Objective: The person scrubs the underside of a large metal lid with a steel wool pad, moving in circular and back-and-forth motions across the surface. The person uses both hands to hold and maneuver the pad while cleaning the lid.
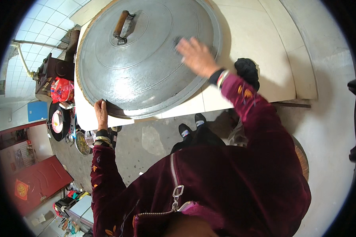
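Observation:
A large round grey metal lid [138, 71] with a wooden-barred handle [120, 23] lies on a pale tiled worktop [269, 35], with a straw-coloured edge showing beneath its rim. My left hand [101, 112] grips the lid's near-left rim. On the lid's right half, my right hand [197, 57] presses a small dark pad [177, 42], mostly hidden under the fingers; I cannot make out its material. A crumpled black cloth [247, 73] sits on the worktop just right of my right wrist.
At left are a red plastic bag [62, 89], a dark pan [59, 132], a metal basin [82, 144] and pipework [23, 59]. A red door [39, 177] and cluttered cabinet [79, 209] are lower left. My feet are on a concrete floor [150, 138] below the worktop's front edge.

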{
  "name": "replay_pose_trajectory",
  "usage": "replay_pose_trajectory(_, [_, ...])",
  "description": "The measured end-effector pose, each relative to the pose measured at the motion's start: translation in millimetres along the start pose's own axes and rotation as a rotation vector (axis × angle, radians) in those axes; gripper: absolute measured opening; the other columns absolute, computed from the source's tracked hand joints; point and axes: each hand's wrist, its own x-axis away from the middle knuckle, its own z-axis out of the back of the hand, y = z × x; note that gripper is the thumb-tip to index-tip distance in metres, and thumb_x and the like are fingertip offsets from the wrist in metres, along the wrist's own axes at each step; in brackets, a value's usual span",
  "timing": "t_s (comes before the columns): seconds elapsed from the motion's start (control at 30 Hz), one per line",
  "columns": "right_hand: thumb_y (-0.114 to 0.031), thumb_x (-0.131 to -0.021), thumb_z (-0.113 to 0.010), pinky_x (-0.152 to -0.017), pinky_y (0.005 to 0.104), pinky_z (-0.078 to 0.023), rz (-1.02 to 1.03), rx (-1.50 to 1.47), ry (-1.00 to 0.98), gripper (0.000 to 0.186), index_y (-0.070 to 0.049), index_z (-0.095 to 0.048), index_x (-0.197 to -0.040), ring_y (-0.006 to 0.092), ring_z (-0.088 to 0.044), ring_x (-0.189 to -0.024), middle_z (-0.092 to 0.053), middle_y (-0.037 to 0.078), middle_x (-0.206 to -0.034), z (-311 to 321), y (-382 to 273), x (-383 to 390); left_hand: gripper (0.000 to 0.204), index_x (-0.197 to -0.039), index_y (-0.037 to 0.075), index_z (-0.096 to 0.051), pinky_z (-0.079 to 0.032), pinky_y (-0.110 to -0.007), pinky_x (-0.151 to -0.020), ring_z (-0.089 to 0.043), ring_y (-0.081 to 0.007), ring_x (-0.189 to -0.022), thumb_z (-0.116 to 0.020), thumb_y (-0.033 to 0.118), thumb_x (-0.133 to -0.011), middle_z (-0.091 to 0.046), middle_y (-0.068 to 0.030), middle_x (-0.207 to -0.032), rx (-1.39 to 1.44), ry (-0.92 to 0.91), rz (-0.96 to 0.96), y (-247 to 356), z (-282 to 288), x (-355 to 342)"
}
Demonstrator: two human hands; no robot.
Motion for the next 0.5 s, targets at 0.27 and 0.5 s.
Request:
replay_pose_trajectory(0.27, [-0.047,-0.099,-0.042,-0.115,0.0615,-0.018,-0.283,-0.073,-0.110,0.061,-0.015,-0.034,-0.151,0.0423,-0.016,-0.146,-0.022,0.011,-0.161,-0.8,-13.8,-13.4,0.032,-0.119,0.000,-0.054,-0.042,-0.032,-0.095,-0.052,-0.0192,-0.102,-0.059,0.024,-0.098,-0.050,-0.0086,-0.114,-0.012,0.017,-0.093,-13.0,-4.5,1.6])
replay_pose_trajectory(0.5, [-0.045,-0.099,-0.046,-0.113,0.0566,-0.027,0.139,0.096,-0.121,0.060,-0.019,-0.035,-0.152,0.0374,-0.023,-0.145,-0.023,0.007,-0.161,5.9,-55.0,5.2,0.036,-0.119,-0.002,-0.054,-0.043,-0.037,-0.099,-0.053,-0.0279,-0.108,-0.061,0.024,-0.096,-0.048,-0.0160,-0.117,-0.131,-0.006,-0.186,-3.4,-3.6,8.7])
